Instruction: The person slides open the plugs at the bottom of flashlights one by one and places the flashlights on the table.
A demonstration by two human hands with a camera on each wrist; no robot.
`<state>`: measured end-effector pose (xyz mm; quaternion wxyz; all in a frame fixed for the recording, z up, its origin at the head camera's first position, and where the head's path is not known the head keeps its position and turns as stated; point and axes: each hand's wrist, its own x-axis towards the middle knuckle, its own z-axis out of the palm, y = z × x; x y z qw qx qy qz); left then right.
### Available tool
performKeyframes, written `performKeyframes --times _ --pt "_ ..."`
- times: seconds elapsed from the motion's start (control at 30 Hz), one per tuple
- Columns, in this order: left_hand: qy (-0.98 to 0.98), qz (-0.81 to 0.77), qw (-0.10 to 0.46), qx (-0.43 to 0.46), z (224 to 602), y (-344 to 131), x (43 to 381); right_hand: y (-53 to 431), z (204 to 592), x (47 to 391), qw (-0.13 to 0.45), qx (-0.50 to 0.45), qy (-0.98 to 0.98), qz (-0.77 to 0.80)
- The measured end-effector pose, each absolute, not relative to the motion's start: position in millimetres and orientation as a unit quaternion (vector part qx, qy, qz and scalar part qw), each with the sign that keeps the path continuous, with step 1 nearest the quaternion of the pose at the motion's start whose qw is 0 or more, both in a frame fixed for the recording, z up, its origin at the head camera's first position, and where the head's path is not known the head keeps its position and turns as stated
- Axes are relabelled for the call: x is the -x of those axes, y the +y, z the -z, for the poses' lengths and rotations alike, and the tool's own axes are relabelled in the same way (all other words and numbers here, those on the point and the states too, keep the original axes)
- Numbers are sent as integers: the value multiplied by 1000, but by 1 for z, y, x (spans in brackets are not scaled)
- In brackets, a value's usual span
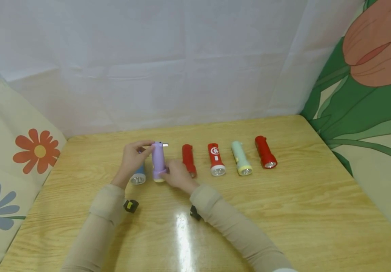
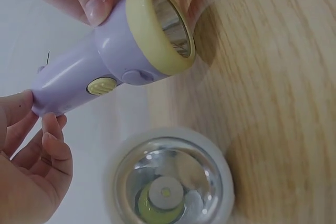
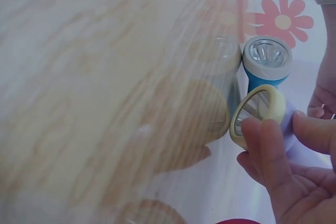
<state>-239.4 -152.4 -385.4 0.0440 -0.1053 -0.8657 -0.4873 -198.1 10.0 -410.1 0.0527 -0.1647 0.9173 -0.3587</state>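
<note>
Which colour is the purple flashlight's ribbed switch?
The switch is pale yellow, clearest in the left wrist view.

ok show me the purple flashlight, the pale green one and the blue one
purple flashlight point(image 2: 109, 50): left wrist view, on its purple casing
pale green flashlight point(image 1: 240, 155): head view, on its barrel
blue flashlight point(image 3: 266, 71): right wrist view, on its white rim

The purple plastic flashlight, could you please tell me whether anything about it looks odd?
Yes: a shiny metal prong juts sideways from the tail of the purple plastic flashlight, interrupting its otherwise smooth outline; I see no damage.
</note>
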Motion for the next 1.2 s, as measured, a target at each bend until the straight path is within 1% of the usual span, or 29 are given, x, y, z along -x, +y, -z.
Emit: performKeyframes --times 0.23,0.5,0.87,1.03,1.2 --pt "-871 476 29 115 387 -152 244 10 408 197 76 146 904 395" --pt "-877 470 22 99 392 -148 249 9 407 197 103 115 882 446" --pt "-883 464 2 76 391 -142 253 7 408 197 119 71 885 444" --pt "-885 460 -5 66 391 -142 255 8 409 198 111 66 884 449" --pt "-886 461 -14 57 392 -143 257 9 409 197 90 71 891 440"
